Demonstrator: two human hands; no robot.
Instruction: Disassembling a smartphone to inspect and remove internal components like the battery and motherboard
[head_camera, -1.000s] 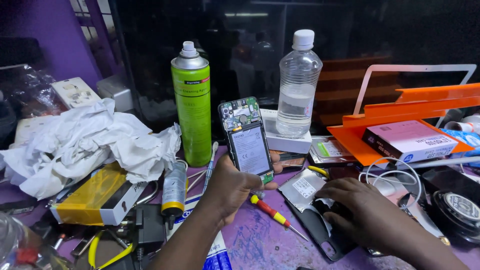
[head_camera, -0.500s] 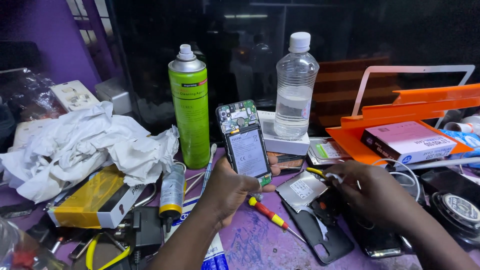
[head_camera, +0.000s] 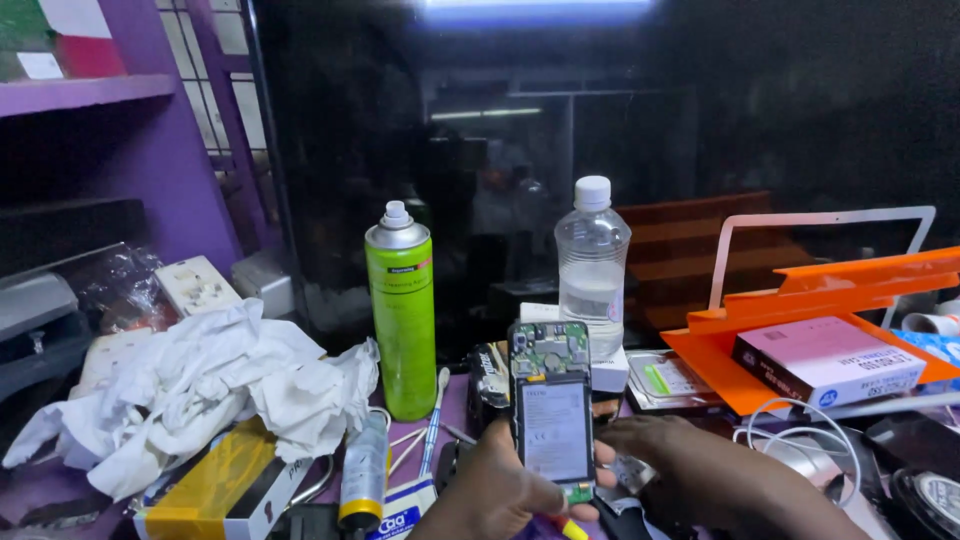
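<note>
Head view. Left hand (head_camera: 500, 490) is closed around the lower end of an opened phone (head_camera: 551, 410), holding it upright above the bench, back side facing the camera. The rear cover is off: the green circuit board shows across the top and the battery, with its pale label, fills the body below. A small green sub-board shows at the bottom edge, just by the thumb.

Right hand (head_camera: 690, 470) sits just right of the phone's lower end, fingers curled loosely and low over small parts on the bench; whether it grips anything cannot be told, since what lies beneath it is hidden.

A red-and-yellow screwdriver handle (head_camera: 560, 525) pokes out just under the left hand.

Behind the phone: a green spray can (head_camera: 402, 320) to the left, a clear water bottle (head_camera: 592, 265) to the right. A crumpled white cloth (head_camera: 200, 390) lies at far left, a yellow-wrapped box (head_camera: 215, 490) beneath it. An orange tray (head_camera: 800, 330) with a pink box (head_camera: 825, 360) stands at right.

Judgement: disassembly looks partly done, with the cover removed and the internals exposed. Battery and boards are still seated, so any removal or refitting remains.
</note>
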